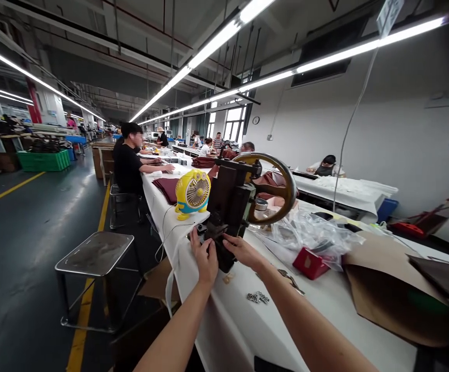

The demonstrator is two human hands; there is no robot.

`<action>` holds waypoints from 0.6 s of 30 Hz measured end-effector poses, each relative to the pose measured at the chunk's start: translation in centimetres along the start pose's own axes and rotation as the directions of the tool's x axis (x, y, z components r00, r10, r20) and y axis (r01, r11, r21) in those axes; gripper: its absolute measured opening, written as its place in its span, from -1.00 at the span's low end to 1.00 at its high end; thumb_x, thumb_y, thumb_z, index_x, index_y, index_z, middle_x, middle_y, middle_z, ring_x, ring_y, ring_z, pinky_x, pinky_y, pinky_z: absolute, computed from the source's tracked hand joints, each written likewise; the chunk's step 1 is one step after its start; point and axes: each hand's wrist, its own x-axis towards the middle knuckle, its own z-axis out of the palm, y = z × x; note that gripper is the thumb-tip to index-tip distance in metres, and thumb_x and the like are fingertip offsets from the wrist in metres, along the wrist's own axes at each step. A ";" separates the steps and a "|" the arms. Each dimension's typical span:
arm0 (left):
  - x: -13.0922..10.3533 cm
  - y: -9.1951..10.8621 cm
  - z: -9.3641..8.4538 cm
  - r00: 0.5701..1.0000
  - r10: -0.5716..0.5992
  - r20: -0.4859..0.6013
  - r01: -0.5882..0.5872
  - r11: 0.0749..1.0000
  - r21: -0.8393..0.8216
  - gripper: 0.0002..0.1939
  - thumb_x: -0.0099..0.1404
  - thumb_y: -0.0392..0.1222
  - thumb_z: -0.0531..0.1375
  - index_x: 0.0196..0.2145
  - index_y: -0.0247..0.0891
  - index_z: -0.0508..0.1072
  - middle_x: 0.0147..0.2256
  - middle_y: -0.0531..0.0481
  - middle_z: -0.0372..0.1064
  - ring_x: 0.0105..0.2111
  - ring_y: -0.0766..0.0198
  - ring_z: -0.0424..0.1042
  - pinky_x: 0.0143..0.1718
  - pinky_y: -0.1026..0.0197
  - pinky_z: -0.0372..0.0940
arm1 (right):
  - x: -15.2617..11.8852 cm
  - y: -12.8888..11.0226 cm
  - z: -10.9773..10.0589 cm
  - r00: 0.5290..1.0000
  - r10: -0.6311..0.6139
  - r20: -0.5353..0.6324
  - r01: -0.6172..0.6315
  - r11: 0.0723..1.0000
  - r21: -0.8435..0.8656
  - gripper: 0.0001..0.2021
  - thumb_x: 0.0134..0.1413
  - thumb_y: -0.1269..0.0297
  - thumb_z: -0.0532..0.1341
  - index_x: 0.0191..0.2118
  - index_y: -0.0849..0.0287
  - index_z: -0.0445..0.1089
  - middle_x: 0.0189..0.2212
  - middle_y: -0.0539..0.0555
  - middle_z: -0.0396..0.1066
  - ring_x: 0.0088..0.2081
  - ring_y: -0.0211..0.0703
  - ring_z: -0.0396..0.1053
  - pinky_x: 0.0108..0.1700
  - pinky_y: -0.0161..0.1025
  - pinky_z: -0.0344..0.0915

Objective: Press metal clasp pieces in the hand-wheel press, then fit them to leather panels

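A black hand press (230,201) with a large brass-coloured wheel (291,188) stands on the white-covered table. At the left of its base, my left hand (205,258) has its fingers bent with thumb and forefinger close together; whatever they hold is too small to make out. My right hand (242,250) reaches the press from the right, its fingertips pinched at the front of the base, and anything between them is hidden. Just below my right hand, a pile of small metal pieces (258,297) lies on the cloth near a metal hand tool (292,281).
A yellow fan (194,192) stands left of the press, before folded maroon pieces (166,189). To the right are clear plastic bags (305,232), a red box (310,263) and a brown paper bag (387,268). A metal stool (96,253) stands left; a co-worker (129,163) sits beyond.
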 end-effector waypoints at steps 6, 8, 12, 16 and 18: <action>-0.2 0.6 -0.2 0.999 -0.034 -0.002 0.034 0.998 0.047 -0.68 0.46 -0.06 0.05 -0.16 -0.26 0.55 0.40 -0.19 -0.04 0.43 -0.05 -0.17 0.39 -0.26 -0.09 | 0.1 1.1 -0.4 0.994 -0.096 0.054 0.107 0.949 -0.297 -0.45 0.43 -0.01 -0.07 0.37 0.10 0.22 0.00 0.25 0.38 0.06 0.04 0.35 0.16 -0.02 0.28; -0.1 0.8 -0.4 0.999 -0.038 -0.004 0.039 0.997 0.063 -0.68 0.46 -0.03 0.06 -0.18 -0.26 0.53 0.38 -0.21 -0.01 0.42 -0.05 -0.14 0.39 -0.24 -0.06 | -0.1 1.0 -0.6 0.991 -0.100 0.091 0.127 0.923 -0.362 -0.45 0.44 -0.04 -0.12 0.38 0.05 0.19 -0.08 0.22 0.36 0.00 0.04 0.37 0.11 -0.03 0.31; 0.4 0.9 -0.3 0.997 -0.076 -0.034 0.078 0.995 0.069 -0.73 0.40 -0.01 0.12 -0.21 -0.27 0.48 0.34 -0.29 0.06 0.39 -0.07 -0.07 0.36 -0.23 -0.02 | -0.8 0.2 -0.8 0.983 -0.135 0.126 0.182 0.827 -0.531 -0.50 0.44 -0.05 -0.11 0.38 -0.16 0.16 -0.19 0.16 0.30 -0.10 0.02 0.39 0.00 -0.04 0.34; 1.4 1.0 0.3 0.992 -0.118 -0.044 0.121 0.990 0.072 -0.76 0.35 -0.04 0.13 -0.25 -0.27 0.46 0.28 -0.34 0.16 0.36 -0.11 0.01 0.34 -0.26 0.00 | -1.3 -0.4 -0.4 0.982 -0.153 0.113 0.190 0.775 -0.603 -0.54 0.46 0.01 -0.09 0.38 -0.25 0.12 -0.19 0.14 0.29 -0.10 0.02 0.38 -0.03 -0.06 0.34; 1.9 1.1 0.3 0.989 -0.143 -0.038 0.146 0.988 0.058 -0.76 0.34 -0.04 0.12 -0.28 -0.27 0.46 0.26 -0.35 0.18 0.34 -0.12 0.04 0.34 -0.25 0.00 | -1.5 -0.7 -0.1 0.979 -0.175 0.104 0.201 0.744 -0.637 -0.54 0.45 0.05 -0.06 0.38 -0.24 0.13 -0.20 0.14 0.32 -0.09 0.05 0.39 -0.04 -0.03 0.35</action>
